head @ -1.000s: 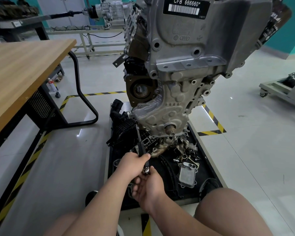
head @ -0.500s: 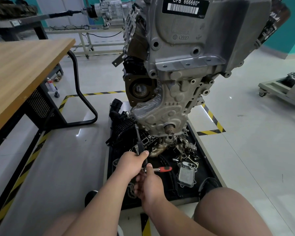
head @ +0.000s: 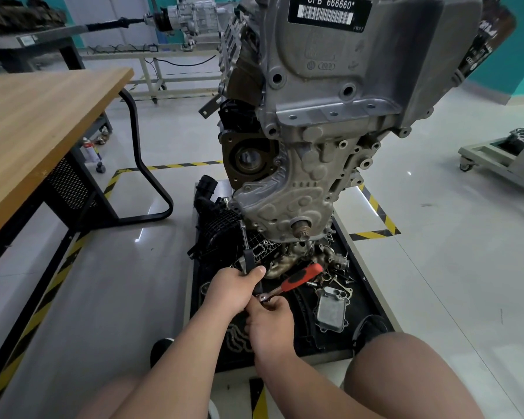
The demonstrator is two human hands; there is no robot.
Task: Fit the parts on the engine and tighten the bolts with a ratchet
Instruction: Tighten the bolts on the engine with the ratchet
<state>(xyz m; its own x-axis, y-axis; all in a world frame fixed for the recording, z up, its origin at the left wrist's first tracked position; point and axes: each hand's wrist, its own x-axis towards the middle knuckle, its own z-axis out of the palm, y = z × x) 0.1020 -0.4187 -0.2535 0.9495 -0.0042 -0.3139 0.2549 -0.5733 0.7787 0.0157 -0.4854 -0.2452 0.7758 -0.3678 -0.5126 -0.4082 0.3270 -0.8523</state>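
Floor tray (head: 372, 300) edge borders hands (head: 248, 300), ratchet (head: 297, 279).

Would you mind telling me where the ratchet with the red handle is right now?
In the head view, the ratchet sits low centre, above the parts tray below the engine, its head by the right hand.

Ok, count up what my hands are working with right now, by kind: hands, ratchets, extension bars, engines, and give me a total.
Hands: 2, left hand and right hand
Ratchets: 1, the red-handled ratchet
Extension bars: 1, the extension bar running up to the engine
Engines: 1, the engine
Total: 5
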